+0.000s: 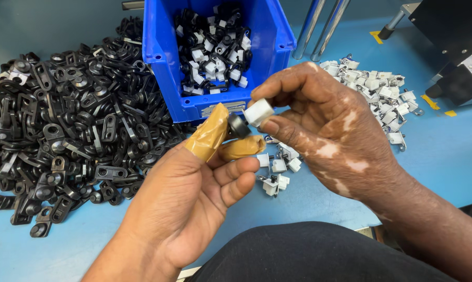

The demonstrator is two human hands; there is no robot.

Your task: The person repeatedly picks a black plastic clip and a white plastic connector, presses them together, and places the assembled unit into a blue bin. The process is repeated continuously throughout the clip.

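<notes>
Right now the left hand point(194, 198) pinches a small black bracket point(239, 126) between thumb and forefinger, both capped in tan finger cots point(210, 134); the right hand point(319, 125) grips a small white block point(258, 112) in its fingertips, pressed against the black part, the two touching just in front of the blue bin point(272, 42); both hands closed on their parts, held above the blue tabletop point(445, 156); risk one: the pinch on each piece is fingertip-only, so a skewed push could pop the white block or the bracket loose, and it would drop among the few white pieces point(278, 172) lying right below or roll off toward the lap; risk two: misalignment, since the joint is half hidden by the fingers and I cannot tell whether it sits square; risk three: the slick cots may slip on the bracket; black pile point(63, 130) sits left, white pile point(377, 89) right, bin holds joined black-and-white parts; a fallen part would be hard to pick out from either heap.
</notes>
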